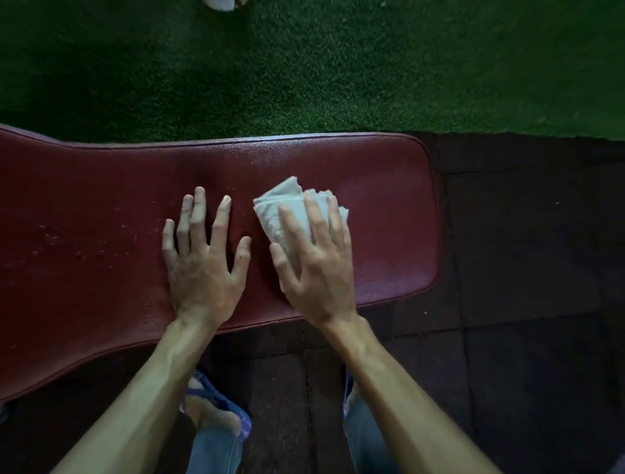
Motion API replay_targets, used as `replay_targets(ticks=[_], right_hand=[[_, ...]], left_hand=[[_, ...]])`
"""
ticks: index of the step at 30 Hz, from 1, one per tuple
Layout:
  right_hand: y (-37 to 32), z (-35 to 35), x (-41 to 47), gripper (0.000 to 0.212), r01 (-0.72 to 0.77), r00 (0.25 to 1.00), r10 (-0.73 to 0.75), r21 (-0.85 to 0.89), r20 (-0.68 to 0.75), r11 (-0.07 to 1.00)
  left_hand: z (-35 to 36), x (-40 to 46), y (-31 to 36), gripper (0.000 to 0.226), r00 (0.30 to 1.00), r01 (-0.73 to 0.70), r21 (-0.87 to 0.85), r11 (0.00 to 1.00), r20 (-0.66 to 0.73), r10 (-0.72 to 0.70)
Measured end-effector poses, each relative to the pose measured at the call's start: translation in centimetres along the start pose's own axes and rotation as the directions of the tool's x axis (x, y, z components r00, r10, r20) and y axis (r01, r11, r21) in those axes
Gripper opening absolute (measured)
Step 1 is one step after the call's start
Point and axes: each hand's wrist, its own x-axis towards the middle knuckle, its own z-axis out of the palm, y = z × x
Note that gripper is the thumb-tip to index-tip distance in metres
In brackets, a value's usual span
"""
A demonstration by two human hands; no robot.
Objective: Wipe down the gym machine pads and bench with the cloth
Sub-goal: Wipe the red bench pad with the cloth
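A dark red padded bench [101, 189] runs across the view from the left edge to a rounded end at the right. A folded white cloth [287, 206] lies on the pad right of the middle. My right hand [314, 260] presses flat on the cloth, its fingers spread over it, with the cloth's far corner sticking out beyond the fingertips. My left hand [203, 257] rests flat on the bare pad just left of the cloth, fingers apart, holding nothing. Small pale specks dot the pad's left part.
Green artificial turf [338, 67] lies beyond the bench. Dark rubber floor tiles [524, 270] lie to the right and below. My feet in blue sandals [220, 409] stand under the bench's near edge. A white object [220, 4] shows at the top edge.
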Motion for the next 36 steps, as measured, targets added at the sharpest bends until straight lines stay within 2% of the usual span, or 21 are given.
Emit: replay_targets(ticks=[3, 5, 7, 10, 12, 15, 18, 20, 22, 25, 28, 31, 34, 36], right_hand=[[3.0, -2.2, -0.5, 0.056, -0.161, 0.985, 0.171, 0.229, -0.022, 0.96], [5.6, -3.3, -0.1, 0.057, -0.293, 0.934, 0.34, 0.306, -0.113, 0.906], [7.7, -4.1, 0.1, 0.063, -0.416, 0.859, 0.491, 0.361, -0.146, 0.835], [8.7, -4.7, 0.1, 0.061, -0.496, 0.799, 0.59, 0.427, -0.117, 0.756], [8.5, -4.5, -0.4, 0.056, -0.484, 0.829, 0.552, 0.377, -0.094, 0.79], [7.8, -3.2, -1.1, 0.057, -0.424, 0.898, 0.438, 0.186, -0.043, 0.886], [7.0, -1.6, -1.9, 0.06, -0.369, 0.929, 0.369, -0.013, -0.017, 0.929], [6.4, -0.8, -2.1, 0.063, -0.379, 0.925, 0.377, -0.108, -0.041, 0.919], [6.2, -0.2, -2.2, 0.064, -0.393, 0.92, 0.389, -0.166, -0.056, 0.904], [6.3, 0.0, -2.1, 0.064, -0.394, 0.919, 0.39, -0.201, -0.06, 0.897], [6.4, 0.0, -2.1, 0.065, -0.396, 0.918, 0.392, -0.194, -0.06, 0.898], [6.7, -0.3, -2.1, 0.063, -0.399, 0.917, 0.398, -0.139, -0.038, 0.906], [6.7, -0.8, -2.2, 0.061, -0.394, 0.919, 0.395, -0.099, -0.013, 0.914], [6.4, -0.9, -2.2, 0.06, -0.405, 0.914, 0.406, -0.1, -0.008, 0.909]], left_hand=[[-1.1, 0.1, 2.1, 0.055, 0.997, 0.043, -0.132, 0.99, -0.056, -0.05], [-1.6, -0.2, 5.8, 0.048, 0.993, -0.081, -0.143, 0.986, -0.094, 0.068], [-1.2, -0.6, 9.9, 0.045, 0.983, -0.186, -0.143, 0.972, -0.037, 0.182], [0.1, -0.4, 12.5, 0.048, 0.993, -0.103, -0.153, 0.983, 0.034, 0.11], [0.7, -0.5, 11.7, 0.044, 0.992, -0.124, -0.121, 0.985, -0.004, 0.125], [0.5, -1.5, 7.8, 0.04, 0.959, -0.279, -0.091, 0.956, -0.064, 0.274], [-0.9, -1.7, 0.9, 0.043, 0.907, -0.421, -0.025, 0.907, -0.029, 0.42], [-2.2, 0.4, -3.1, 0.047, 0.913, -0.407, 0.0, 0.913, 0.027, 0.407], [-2.7, 3.8, -4.2, 0.046, 0.947, -0.32, -0.042, 0.946, 0.022, 0.321], [-2.1, 8.1, -0.6, 0.048, 0.963, -0.267, -0.043, 0.963, 0.025, 0.268], [-0.7, 8.6, 5.3, 0.052, 0.965, -0.26, -0.039, 0.965, 0.009, 0.261], [0.1, 4.4, 8.4, 0.048, 0.922, -0.384, -0.074, 0.92, 0.019, 0.386], [-0.9, -0.4, 3.9, 0.044, 0.816, -0.569, -0.12, 0.814, 0.041, 0.577], [-2.1, -1.7, -2.0, 0.046, 0.788, -0.605, -0.099, 0.79, 0.069, 0.612]])
